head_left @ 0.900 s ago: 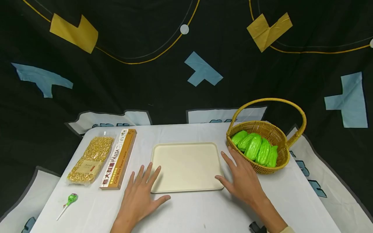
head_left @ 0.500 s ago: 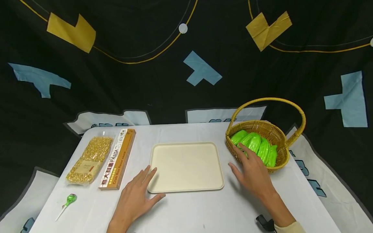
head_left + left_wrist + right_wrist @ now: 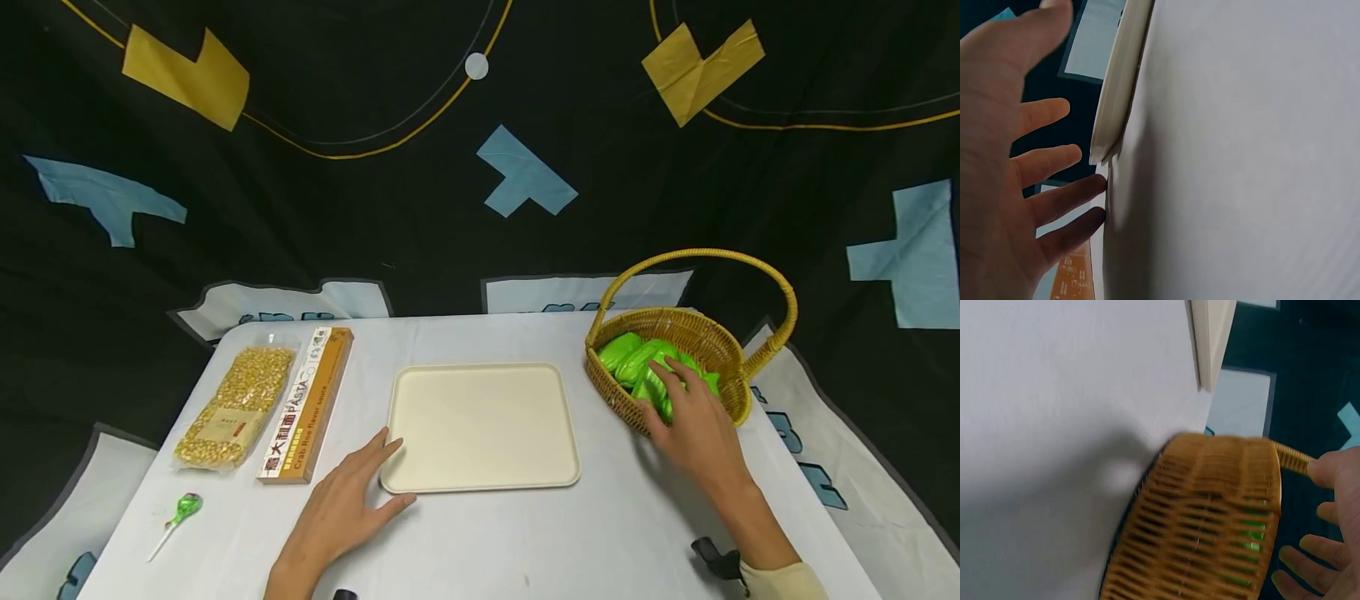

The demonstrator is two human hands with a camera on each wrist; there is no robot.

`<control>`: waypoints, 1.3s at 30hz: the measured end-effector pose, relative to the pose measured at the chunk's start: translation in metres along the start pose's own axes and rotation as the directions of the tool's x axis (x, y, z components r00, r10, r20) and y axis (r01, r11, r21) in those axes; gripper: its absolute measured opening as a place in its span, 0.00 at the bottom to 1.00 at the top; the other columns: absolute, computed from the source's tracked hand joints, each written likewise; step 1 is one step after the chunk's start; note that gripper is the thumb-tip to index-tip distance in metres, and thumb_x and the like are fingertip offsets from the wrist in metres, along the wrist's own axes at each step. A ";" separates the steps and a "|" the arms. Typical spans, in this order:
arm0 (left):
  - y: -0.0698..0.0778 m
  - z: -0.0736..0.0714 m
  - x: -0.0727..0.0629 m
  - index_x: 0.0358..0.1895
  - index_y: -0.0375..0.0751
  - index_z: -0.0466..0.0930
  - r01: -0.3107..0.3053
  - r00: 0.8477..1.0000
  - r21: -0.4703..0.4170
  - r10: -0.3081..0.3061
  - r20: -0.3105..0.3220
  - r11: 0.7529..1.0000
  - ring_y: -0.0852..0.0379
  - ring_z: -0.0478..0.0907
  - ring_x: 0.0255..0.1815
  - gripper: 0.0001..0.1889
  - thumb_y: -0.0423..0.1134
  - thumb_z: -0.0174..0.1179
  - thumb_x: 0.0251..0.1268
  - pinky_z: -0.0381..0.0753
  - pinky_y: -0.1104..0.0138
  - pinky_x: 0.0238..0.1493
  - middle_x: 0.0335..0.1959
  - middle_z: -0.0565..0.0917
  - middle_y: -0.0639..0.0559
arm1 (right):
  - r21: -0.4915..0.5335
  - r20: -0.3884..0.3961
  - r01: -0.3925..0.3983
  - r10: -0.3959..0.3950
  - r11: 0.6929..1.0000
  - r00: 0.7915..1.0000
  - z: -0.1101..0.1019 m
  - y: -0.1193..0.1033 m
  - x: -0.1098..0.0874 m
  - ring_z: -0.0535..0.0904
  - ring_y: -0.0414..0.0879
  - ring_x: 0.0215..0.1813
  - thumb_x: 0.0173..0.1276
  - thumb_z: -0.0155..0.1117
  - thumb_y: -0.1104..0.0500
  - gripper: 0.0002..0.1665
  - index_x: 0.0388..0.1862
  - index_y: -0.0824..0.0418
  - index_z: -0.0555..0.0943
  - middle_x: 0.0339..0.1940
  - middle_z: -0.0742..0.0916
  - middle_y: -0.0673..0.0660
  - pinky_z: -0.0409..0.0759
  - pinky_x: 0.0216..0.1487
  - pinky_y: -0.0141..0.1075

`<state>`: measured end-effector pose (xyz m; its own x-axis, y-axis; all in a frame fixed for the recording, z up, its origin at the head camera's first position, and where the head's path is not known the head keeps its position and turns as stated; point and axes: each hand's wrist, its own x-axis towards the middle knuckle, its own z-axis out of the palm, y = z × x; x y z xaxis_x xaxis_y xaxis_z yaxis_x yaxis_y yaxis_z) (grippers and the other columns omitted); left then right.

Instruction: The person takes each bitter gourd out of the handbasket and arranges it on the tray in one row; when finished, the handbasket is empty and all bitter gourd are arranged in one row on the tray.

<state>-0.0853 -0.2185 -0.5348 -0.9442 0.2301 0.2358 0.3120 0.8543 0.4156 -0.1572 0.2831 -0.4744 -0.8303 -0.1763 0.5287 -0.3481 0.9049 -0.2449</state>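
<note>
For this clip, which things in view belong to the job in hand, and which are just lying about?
Likely part of the job:
green pieces, under the right hand
wicker basket, holding them
cream tray, beside the left hand

Apparently just lying about, no hand at them:
bag of yellow kernels
pasta box
lollipop

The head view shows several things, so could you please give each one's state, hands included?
Wicker basket: upright, handle raised
Green produce: piled in the basket
Tray: lying flat
Kernel bag: lying flat, filled
Pasta box: lying flat, apparently closed
Lollipop: lying on its side
Left hand: fingers extended near the tray
Right hand: fingers loosely bent over the produce, contact unclear
</note>
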 end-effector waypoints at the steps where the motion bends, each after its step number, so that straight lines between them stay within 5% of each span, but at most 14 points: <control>1: -0.001 0.000 0.000 0.77 0.55 0.77 0.003 1.000 -0.002 -0.003 0.001 1.000 0.42 0.76 0.76 0.41 0.69 0.71 0.64 0.80 0.43 0.71 0.82 0.72 0.50 | -0.003 -0.004 -0.014 0.014 1.000 1.000 -0.002 0.002 0.001 0.79 0.74 0.65 0.64 0.81 0.60 0.38 0.72 0.66 0.78 0.70 0.80 0.75 0.82 0.58 0.72; 8: -0.011 -0.001 0.001 0.71 0.51 0.82 -0.027 1.000 -0.027 0.027 -0.006 0.999 0.40 0.74 0.76 0.34 0.60 0.77 0.64 0.79 0.42 0.73 0.79 0.75 0.47 | -0.012 -0.014 -0.119 0.119 0.993 0.993 -0.012 0.016 0.005 0.76 0.76 0.65 0.65 0.79 0.62 0.35 0.69 0.71 0.79 0.68 0.79 0.77 0.81 0.53 0.75; 14: -0.015 0.001 0.005 0.62 0.49 0.87 -0.041 0.999 -0.026 0.040 -0.017 0.999 0.39 0.78 0.72 0.24 0.48 0.78 0.64 0.81 0.42 0.70 0.76 0.78 0.46 | 0.034 0.065 -0.205 0.202 0.978 0.977 -0.014 0.028 0.008 0.73 0.78 0.68 0.65 0.79 0.62 0.39 0.71 0.73 0.75 0.69 0.76 0.78 0.76 0.62 0.77; 39: -0.019 0.000 0.003 0.45 0.53 0.87 -0.029 0.999 -0.039 0.027 -0.031 0.999 0.43 0.79 0.72 0.14 0.47 0.81 0.60 0.80 0.47 0.72 0.74 0.80 0.51 | 0.058 0.287 -0.373 0.342 0.926 0.895 -0.010 0.050 0.016 0.69 0.81 0.67 0.68 0.77 0.54 0.46 0.74 0.77 0.68 0.69 0.71 0.84 0.74 0.61 0.79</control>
<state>-0.0941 -0.2341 -0.5426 -0.9315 0.2390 0.2742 0.3429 0.8286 0.4426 -0.1836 0.3291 -0.4694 -0.9870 0.0407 0.1558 -0.0380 0.8812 -0.4711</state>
